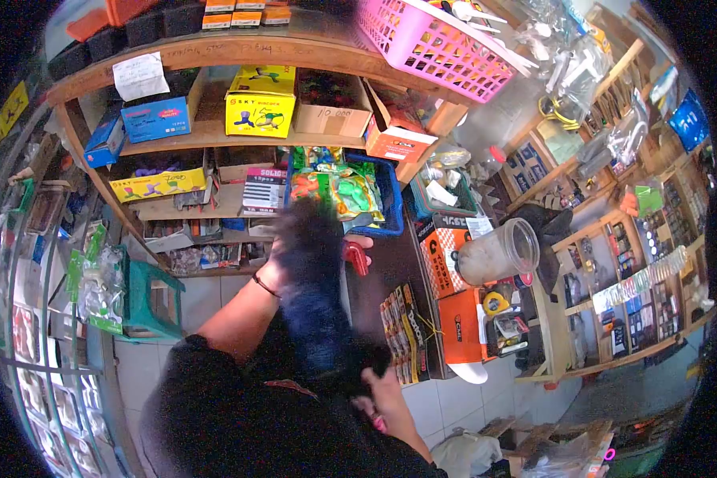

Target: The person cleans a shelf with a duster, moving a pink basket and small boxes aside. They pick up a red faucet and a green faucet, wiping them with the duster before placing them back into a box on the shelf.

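A blurred dark blue and black feather duster crosses the middle of the view, its bushy top against the shelf front. My right hand is closed at its lower end, where a bit of pink shows by the fingers. My left hand reaches toward the shelf, mostly hidden behind the duster. Fingertips emerge on the duster's far side, around a red curved piece; the rest of what they hold is hidden. Just above is a blue basket of colourful packets.
Wooden shelves hold a yellow box, a blue box and a pink basket. At right are a clear jar, an orange box and a tape measure. A green stool stands at left near glass cases.
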Tool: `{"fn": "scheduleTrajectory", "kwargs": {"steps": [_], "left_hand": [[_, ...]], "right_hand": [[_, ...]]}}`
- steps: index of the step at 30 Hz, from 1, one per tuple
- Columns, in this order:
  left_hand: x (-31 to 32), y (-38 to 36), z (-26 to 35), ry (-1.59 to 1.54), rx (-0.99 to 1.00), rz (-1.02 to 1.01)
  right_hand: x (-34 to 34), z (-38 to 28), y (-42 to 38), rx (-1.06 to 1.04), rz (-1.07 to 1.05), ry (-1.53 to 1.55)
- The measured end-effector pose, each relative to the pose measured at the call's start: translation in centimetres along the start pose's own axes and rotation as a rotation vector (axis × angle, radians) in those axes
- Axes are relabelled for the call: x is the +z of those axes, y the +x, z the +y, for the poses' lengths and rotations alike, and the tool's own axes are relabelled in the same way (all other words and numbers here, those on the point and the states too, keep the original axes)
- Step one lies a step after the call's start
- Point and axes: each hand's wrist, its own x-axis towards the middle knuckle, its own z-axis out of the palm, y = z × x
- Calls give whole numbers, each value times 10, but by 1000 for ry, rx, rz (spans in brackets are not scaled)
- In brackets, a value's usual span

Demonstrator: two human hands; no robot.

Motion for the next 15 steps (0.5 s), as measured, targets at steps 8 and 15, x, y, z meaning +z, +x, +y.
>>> {"fn": "scheduleTrajectory", "kwargs": {"steps": [8, 15], "left_hand": [[-10, 9, -11, -11, 11, -151], [-11, 7, -1, -281, 27, -356]], "right_hand": [[-3, 4, 3, -7, 104, -180], [-1, 1, -1, 38, 7, -230]]}}
